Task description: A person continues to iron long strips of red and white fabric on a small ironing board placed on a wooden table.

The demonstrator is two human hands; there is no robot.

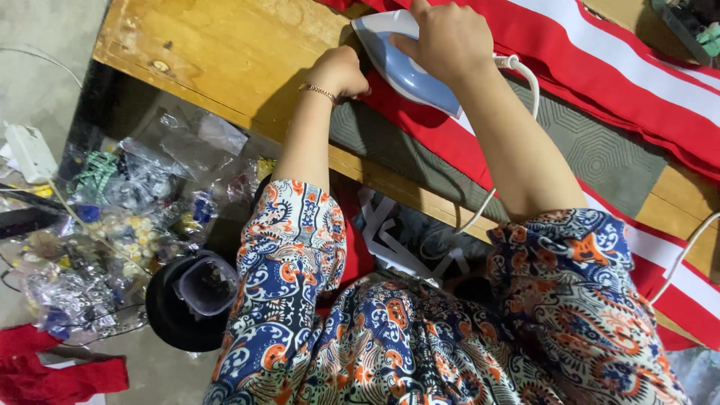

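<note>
**Me:** Head view, single frame. My right hand is closed around the handle of a blue-and-white iron, pressing its sole down on the red-and-white striped cloth. The iron sits at about 12 o'clock in the frame, nose pointing toward 10 o'clock, near the cloth's edge.

**Observer:** And the other hand?

**Me:** My left hand is curled into a loose fist, fingers tucked, just beside the iron at its 9 o'clock. It rests where the cloth's edge meets the grey patterned pad. Whether it pinches the cloth, I cannot tell; the fingertips are hidden.

**Observer:** Layout of the bench?

**Me:** Wooden bench, bare and scuffed toward 10 o'clock. The pad lies under the cloth. The iron's white cord runs off its heel toward 4 o'clock and drops over the bench edge.

**Observer:** Progress?

**Me:** Judgement only: the iron is on the cloth's edge. The stretch from 1 to 3 o'clock lies flat and folded in layers; whether it is pressed already I cannot say. Another length hangs off the bench toward 4 o'clock. Mid-run, I would say, not near the end.

**Observer:** Off the bench?

**Me:** On the floor at 8 o'clock, clear plastic bags of small bits, a black round container, and red fabric scraps.
</note>
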